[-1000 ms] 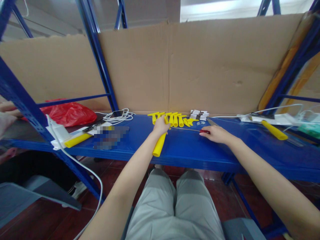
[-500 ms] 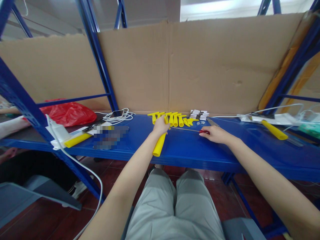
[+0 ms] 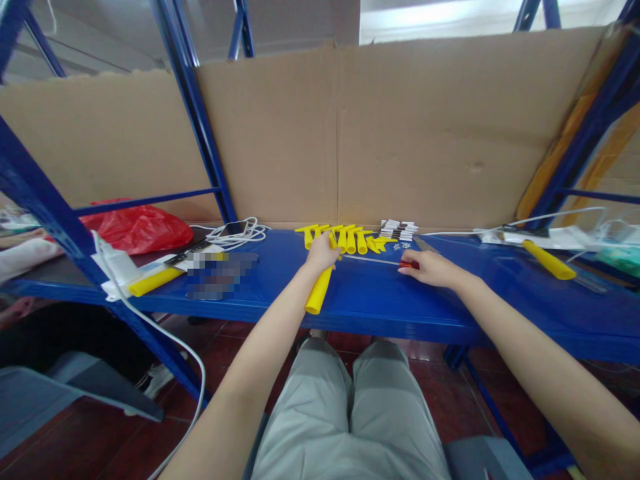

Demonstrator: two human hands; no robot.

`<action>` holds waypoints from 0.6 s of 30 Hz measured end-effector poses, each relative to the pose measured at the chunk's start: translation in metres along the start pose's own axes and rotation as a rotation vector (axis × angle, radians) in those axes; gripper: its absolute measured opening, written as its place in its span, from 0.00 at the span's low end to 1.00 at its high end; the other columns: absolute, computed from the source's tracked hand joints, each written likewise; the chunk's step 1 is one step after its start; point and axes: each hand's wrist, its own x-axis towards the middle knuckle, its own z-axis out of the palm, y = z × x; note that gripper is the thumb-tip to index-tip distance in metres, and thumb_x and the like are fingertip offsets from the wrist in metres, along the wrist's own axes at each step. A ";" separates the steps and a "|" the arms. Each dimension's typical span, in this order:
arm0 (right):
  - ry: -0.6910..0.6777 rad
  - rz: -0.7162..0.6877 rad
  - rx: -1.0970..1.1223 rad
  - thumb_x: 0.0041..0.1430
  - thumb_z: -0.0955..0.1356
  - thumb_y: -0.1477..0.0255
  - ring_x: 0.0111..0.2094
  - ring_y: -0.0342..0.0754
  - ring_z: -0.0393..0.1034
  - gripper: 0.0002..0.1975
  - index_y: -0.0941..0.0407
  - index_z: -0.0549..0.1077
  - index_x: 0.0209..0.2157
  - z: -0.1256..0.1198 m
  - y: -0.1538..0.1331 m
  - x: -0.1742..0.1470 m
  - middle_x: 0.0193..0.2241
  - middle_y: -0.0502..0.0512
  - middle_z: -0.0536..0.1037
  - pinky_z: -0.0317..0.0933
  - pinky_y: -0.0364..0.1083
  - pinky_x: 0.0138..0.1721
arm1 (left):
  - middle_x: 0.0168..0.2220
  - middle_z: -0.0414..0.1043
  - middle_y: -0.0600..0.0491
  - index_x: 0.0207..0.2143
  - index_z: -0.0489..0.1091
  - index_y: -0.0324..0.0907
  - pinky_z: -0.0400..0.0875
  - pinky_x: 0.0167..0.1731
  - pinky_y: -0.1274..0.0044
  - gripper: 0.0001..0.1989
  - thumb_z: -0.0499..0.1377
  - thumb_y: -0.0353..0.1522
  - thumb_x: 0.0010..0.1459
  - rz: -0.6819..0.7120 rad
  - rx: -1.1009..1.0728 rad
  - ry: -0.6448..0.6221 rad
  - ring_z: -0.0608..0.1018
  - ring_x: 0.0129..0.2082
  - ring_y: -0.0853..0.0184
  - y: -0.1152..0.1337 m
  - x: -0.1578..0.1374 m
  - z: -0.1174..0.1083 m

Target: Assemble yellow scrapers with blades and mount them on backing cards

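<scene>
My left hand (image 3: 323, 252) is closed around a yellow tube-like handle (image 3: 319, 293), whose open end points toward me over the blue shelf's front edge. In my right hand (image 3: 427, 267) is a screwdriver with a red handle (image 3: 409, 265). Its thin shaft (image 3: 373, 259) reaches left to the yellow piece at my left fingers; the tip's exact contact is too small to make out. Behind the hands lie several similar yellow handles (image 3: 351, 241) in a row, small yellow parts (image 3: 376, 245), tiny metal pieces (image 3: 401, 246) and stacked black-and-white pieces (image 3: 399, 230).
A cardboard wall (image 3: 425, 133) closes off the back of the blue shelf (image 3: 380, 300). At left are a coiled white cable (image 3: 240, 231), a red plastic bag (image 3: 143, 228) and another yellow handle (image 3: 155, 281). One more yellow handle (image 3: 550, 260) lies at right. A co-worker's arm (image 3: 27, 250) shows far left.
My hands stay in nearly the same place, with the red screwdriver handle turned slightly in my right fingers. The co-worker's arm at far left has shifted a little.
</scene>
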 end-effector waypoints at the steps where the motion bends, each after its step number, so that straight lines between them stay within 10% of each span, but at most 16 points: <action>1: -0.004 0.005 0.002 0.59 0.62 0.65 0.28 0.47 0.68 0.08 0.54 0.68 0.32 0.000 0.000 0.000 0.29 0.56 0.76 0.57 0.44 0.29 | 0.38 0.76 0.46 0.52 0.62 0.36 0.67 0.16 0.82 0.20 0.56 0.25 0.56 0.002 0.001 0.000 0.76 0.17 0.72 0.000 0.000 0.000; 18: 0.034 0.025 0.072 0.54 0.65 0.67 0.29 0.48 0.69 0.07 0.54 0.64 0.33 0.003 0.000 0.001 0.29 0.56 0.76 0.58 0.44 0.29 | 0.41 0.75 0.46 0.56 0.60 0.38 0.67 0.15 0.83 0.24 0.57 0.27 0.56 0.002 0.032 -0.006 0.76 0.17 0.72 -0.004 0.004 0.003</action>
